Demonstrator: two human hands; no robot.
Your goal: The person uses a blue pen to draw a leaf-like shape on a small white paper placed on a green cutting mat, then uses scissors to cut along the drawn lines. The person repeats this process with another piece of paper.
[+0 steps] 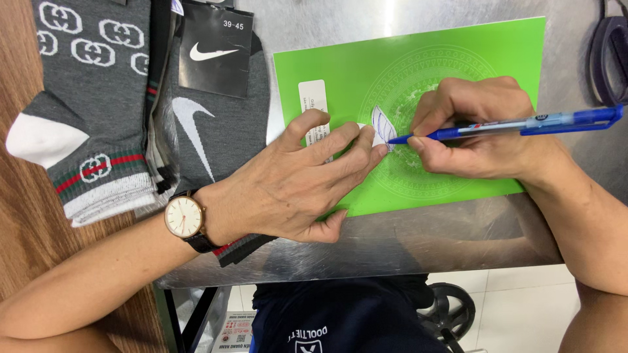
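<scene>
- Your right hand (481, 131) pinches a blue pen (517, 124), its tip touching a small white paper (381, 124).
- Your left hand (294, 180) lies flat, fingers together, fingertips (378, 150) pressing that paper onto a green sheet (458, 46).
- The sheet rests on a metal table (425, 242).
- Grey socks (98, 98) lie just left of it.

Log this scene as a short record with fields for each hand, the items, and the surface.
left hand: left hand, wristwatch on the wrist, presses a small white paper slip flat
right hand: right hand grips a blue ballpoint pen, tip on the slip
under slip: bright green cardboard folder
beside: grey patterned socks, left of the folder
surface: shiny metal tabletop
</scene>
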